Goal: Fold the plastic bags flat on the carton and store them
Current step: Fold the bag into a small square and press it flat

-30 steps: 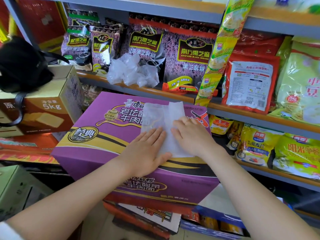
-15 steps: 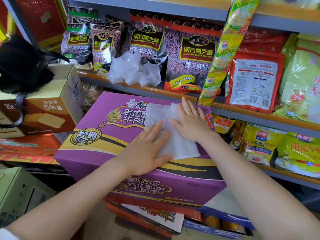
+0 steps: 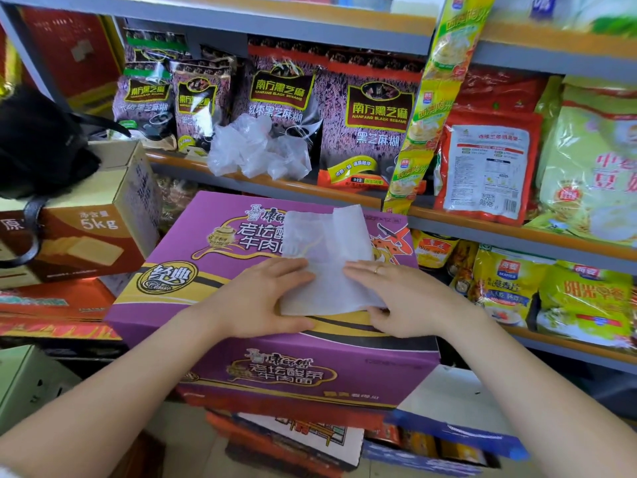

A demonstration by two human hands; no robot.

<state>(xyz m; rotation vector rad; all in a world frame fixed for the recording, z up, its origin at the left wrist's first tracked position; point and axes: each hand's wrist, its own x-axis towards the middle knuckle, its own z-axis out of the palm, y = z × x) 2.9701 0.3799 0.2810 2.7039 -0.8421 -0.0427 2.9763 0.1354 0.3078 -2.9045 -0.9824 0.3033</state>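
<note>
A thin white plastic bag lies flattened on top of the purple carton. My left hand rests on the carton with its fingers on the bag's lower left edge. My right hand lies on the bag's lower right side, thumb under the near corner, pinching that corner. A heap of crumpled clear plastic bags sits on the shelf behind the carton.
The shelf holds purple sesame packets and other food bags. A brown 5kg box with a black bag on it stands at the left. More cartons are stacked below.
Both hands slid back toward me along the bag, from its middle to its near edge. My right thumb now grips the near right corner.
</note>
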